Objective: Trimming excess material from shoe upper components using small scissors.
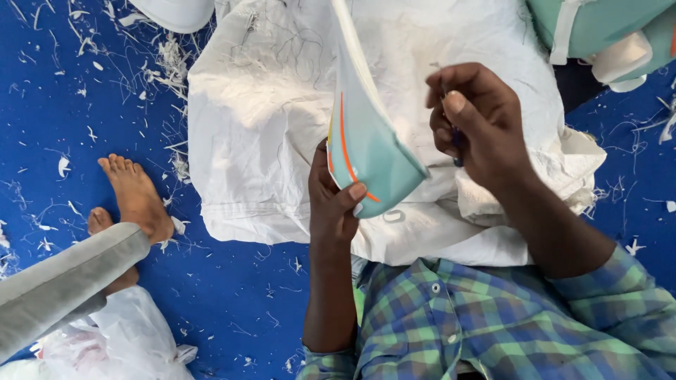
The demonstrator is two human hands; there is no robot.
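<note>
Floor: blue floor (pixel 232 302), littered with white threads and scraps (pixel 165 67), thickest at the far left.
Work surface: white woven sack (pixel 267 119) spread in the middle, crumpled along its right edge.
Piece in hand: teal fabric piece (pixel 370 151) with an orange line and white edging, held up on edge over the sack, just above the person's lap.
Left hand (pixel 334 204): closed on the near corner of the fabric piece, thumb pressed on its face, fingers behind it.
Right hand (pixel 479 119): fingers pinched shut around a small dark tool (pixel 456 144) (too hidden to tell its kind), just right of the fabric piece and apart from it.
Clothing: blue and green checked shirt (pixel 493 324) at the near edge.
Other person: bare foot (pixel 137 197) and grey trouser leg (pixel 63 281) at the left, well apart from the hands.
Far right: more teal pieces (pixel 598 28) stacked in the corner.
Near left: clear plastic bag (pixel 123 338).
Risk: my judgement is that the small tool could nick the thumb on the fabric, since the piece is held only at one corner and may swing.
</note>
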